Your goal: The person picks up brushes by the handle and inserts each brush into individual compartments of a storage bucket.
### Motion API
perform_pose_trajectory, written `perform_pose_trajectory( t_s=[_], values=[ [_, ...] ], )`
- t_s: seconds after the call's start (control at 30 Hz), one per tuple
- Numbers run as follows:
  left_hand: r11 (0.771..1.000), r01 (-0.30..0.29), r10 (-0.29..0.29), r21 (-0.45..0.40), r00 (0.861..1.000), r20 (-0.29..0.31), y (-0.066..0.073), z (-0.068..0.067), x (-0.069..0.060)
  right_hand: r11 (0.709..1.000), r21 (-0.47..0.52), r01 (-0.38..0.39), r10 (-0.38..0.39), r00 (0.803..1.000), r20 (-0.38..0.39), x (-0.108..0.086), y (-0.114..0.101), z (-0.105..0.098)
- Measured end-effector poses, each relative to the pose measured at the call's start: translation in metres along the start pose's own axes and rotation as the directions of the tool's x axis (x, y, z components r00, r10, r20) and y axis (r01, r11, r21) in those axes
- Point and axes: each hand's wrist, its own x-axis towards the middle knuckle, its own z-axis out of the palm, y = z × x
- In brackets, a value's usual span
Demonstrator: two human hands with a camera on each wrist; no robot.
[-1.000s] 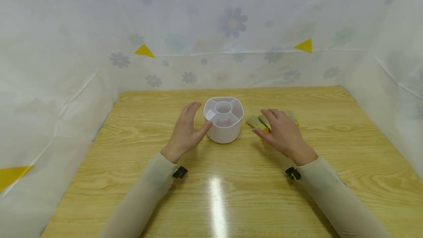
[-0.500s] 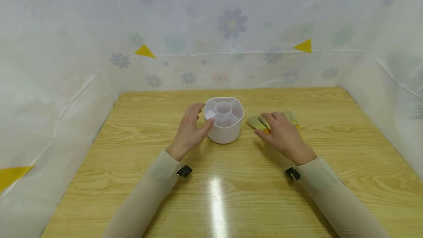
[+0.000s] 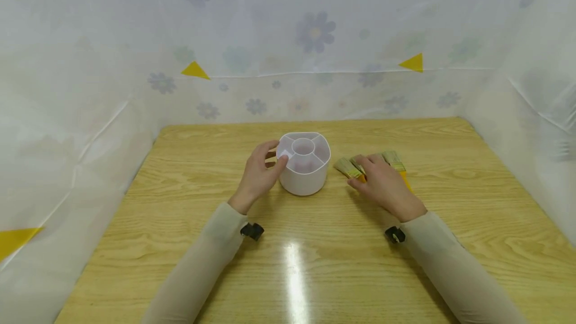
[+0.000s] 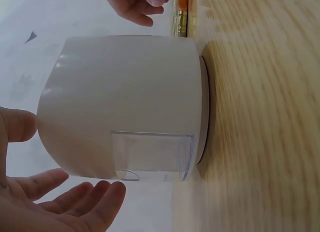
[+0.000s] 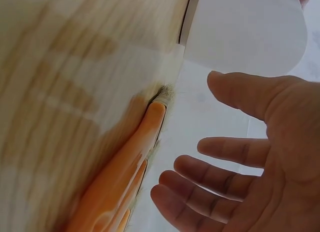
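A white round organizer (image 3: 304, 179) with several compartments around a central ring stands upright on the table. At its left side is my left hand (image 3: 257, 176), thumb and fingers spread around the rim; in the left wrist view the fingertips are at the wall of the organizer (image 4: 125, 91) beside a clear window. Several brushes (image 3: 346, 168) with orange handles and pale bristles lie to the right of the organizer. Over them hovers my right hand (image 3: 387, 186), its fingers relaxed and apart from the orange handles (image 5: 120, 172) in the right wrist view.
The wooden table (image 3: 297, 249) has a bright reflection near its front. A pale flowered sheet (image 3: 270, 29) hangs behind it and at both sides, with yellow triangles on it.
My left hand has moved right, up to the organizer's rim. My right hand has lowered slightly toward the brushes. The organizer and brushes stay in place.
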Motion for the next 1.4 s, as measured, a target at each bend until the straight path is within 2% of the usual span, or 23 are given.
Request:
perform_pose_trajectory(
  t_s=[0.37,0.43,0.63,0.67,0.93,1.03,1.23,1.4],
  values=[
    [0.995,0.066,-0.064,-0.077,0.997,0.031,-0.002,-0.001,0.0,0.998,0.005,-0.067,0.066,0.995,0.076,0.002,0.003,0.001],
    [0.994,0.081,-0.078,-0.08,0.996,0.037,0.005,-0.002,-0.001,0.998,0.004,-0.066,0.065,0.995,0.078,0.002,0.003,0.001],
    [0.994,0.087,-0.085,-0.072,0.996,0.024,0.006,-0.002,-0.002,0.997,0.022,-0.08,0.078,0.994,0.075,0.002,0.003,0.001],
    [0.994,0.086,-0.085,-0.074,0.996,0.021,0.0,-0.001,-0.001,0.996,0.027,-0.085,0.083,0.993,0.078,0.002,0.003,0.001],
    [0.991,0.102,-0.099,-0.087,0.994,0.035,0.0,-0.001,0.0,0.995,0.023,-0.094,0.092,0.992,0.086,0.003,0.004,0.002],
    [0.991,0.11,-0.107,-0.08,0.993,0.04,0.008,-0.002,-0.001,0.996,0.009,-0.091,0.09,0.993,0.082,0.003,0.004,0.001],
    [0.992,0.108,-0.106,-0.066,0.994,0.041,0.037,-0.007,-0.009,0.997,-0.008,-0.08,0.08,0.993,0.088,0.004,0.004,0.002],
    [0.992,0.103,-0.1,-0.068,0.994,0.042,0.044,-0.009,-0.011,0.998,-0.019,-0.064,0.066,0.993,0.096,0.004,0.006,0.003]
  ],
)
